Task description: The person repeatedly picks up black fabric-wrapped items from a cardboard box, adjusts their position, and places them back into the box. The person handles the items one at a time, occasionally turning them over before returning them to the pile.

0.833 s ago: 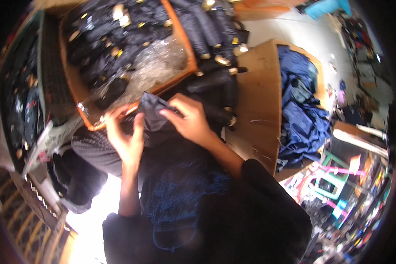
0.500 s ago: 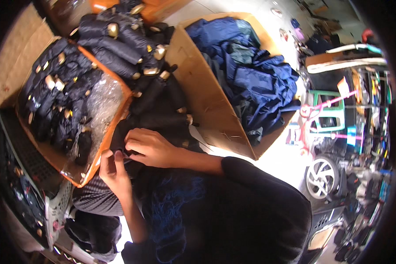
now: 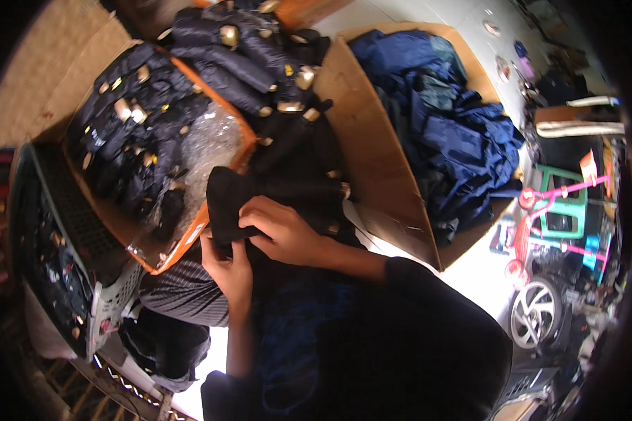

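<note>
Both hands are on a piece of black cloth (image 3: 225, 203), a dark flap standing up in front of the orange-edged box. My right hand (image 3: 277, 228) has its thumb and fingers closed on the right side of the cloth. Lower down, my left hand (image 3: 228, 270) pinches its bottom edge, the fingertips partly hidden. More black fabric (image 3: 288, 193) lies just beyond my right hand. Farther off, several rolled black bundles (image 3: 235, 67) with pale tan bands are heaped together.
An orange-edged box (image 3: 165, 263) with black bundles and clear plastic stands at the left, beside a grey crate (image 3: 116, 305). To the right is a cardboard box (image 3: 372, 140) filled with blue garments (image 3: 456, 137). A pink scooter (image 3: 523, 231) and wheel (image 3: 536, 313) are farther right.
The scene has shifted rightward in the view. The black cloth now stands up as a larger flap between my hands; before, both hands were working close together at its edge.
</note>
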The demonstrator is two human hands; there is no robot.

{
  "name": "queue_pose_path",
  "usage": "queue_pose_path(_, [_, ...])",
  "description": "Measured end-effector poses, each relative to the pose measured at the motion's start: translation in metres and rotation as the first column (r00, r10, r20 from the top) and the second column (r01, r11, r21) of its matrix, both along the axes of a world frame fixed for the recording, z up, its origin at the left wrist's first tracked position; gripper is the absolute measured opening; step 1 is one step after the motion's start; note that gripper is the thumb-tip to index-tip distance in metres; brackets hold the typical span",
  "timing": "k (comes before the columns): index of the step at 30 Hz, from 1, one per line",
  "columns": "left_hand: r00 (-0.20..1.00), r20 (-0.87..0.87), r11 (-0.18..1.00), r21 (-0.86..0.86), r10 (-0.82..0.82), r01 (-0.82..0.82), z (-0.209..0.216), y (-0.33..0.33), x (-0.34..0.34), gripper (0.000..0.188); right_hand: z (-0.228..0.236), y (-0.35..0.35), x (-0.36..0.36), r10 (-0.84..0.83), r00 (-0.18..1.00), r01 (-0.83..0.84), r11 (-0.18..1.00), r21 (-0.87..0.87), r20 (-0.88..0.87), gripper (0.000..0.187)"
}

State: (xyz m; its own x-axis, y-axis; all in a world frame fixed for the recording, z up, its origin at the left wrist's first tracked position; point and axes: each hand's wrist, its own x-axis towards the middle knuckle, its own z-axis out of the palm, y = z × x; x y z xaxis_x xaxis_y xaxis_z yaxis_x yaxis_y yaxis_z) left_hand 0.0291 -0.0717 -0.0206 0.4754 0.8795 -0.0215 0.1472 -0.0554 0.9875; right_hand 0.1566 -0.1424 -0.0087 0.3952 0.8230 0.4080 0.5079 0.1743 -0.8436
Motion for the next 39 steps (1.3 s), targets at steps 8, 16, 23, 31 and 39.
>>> queue_pose_path(8, [0.85, 0.19, 0.845, 0.132, 0.491, -0.518, -0.023, 0.049, -0.069, 0.017, -0.006, 0.062, -0.005, 0.43, 0.856, -0.481, 0.865, -0.139, -0.288, 0.02])
queue_pose_path(16, [0.704, 0.14, 0.666, 0.239, 0.696, -0.706, -0.03, 0.066, -0.14, 0.044, -0.131, 0.221, -0.04, 0.788, 0.513, -0.47, 0.59, -0.657, 0.34, 0.022])
queue_pose_path(23, [0.655, 0.135, 0.61, 0.262, 0.744, -0.748, -0.026, 0.05, -0.156, 0.04, -0.152, 0.265, -0.095, 0.852, 0.316, -0.215, 0.493, -0.843, 0.418, 0.059])
queue_pose_path(31, [0.699, 0.153, 0.652, 0.267, 0.698, -0.71, -0.014, 0.056, -0.157, 0.028, -0.174, 0.275, -0.097, 0.821, 0.187, -0.183, 0.568, -0.802, 0.539, 0.079])
queue_pose_path(39, [0.74, 0.173, 0.718, 0.179, 0.65, -0.673, -0.007, 0.064, -0.151, 0.025, -0.062, 0.257, -0.029, 0.781, 0.621, -0.565, 0.383, -0.731, -0.071, 0.073])
